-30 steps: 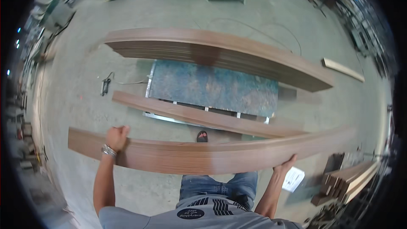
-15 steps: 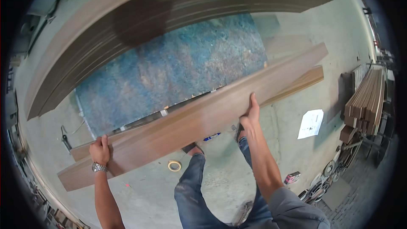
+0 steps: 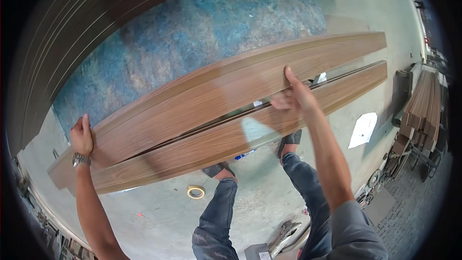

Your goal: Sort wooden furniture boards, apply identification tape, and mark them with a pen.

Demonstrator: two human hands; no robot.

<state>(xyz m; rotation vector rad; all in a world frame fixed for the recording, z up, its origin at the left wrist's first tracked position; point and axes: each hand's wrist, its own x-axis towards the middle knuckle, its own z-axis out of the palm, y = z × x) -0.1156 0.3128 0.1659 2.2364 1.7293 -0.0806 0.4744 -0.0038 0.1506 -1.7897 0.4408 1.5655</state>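
Note:
A long brown wood-grain plank [image 3: 211,89] lies slanted across the view, held in both hands. My left hand [image 3: 82,137], with a metal watch [image 3: 80,159] at its wrist, is closed on the plank near its left end. My right hand [image 3: 298,91] grips the near edge right of the middle, its thumb on the upper face and its fingers by the edge, slightly blurred. Nearer to me is a second wood-grain plank [image 3: 192,151], with a narrow dark gap between the two. Beyond the held plank spreads a mottled blue panel [image 3: 202,29].
Dark grooved boards [image 3: 91,29] curve across the far side. On the floor are a tape roll [image 3: 196,192], a blue marker [image 3: 245,154] and a white paper sheet [image 3: 363,130]. Stacked brown boards [image 3: 421,106] stand at right. My feet are close to the nearer plank.
Both hands have moved the held plank away from me, over the blue panel's near part. The second plank, mostly covered before, now shows along its length. My view has shifted too.

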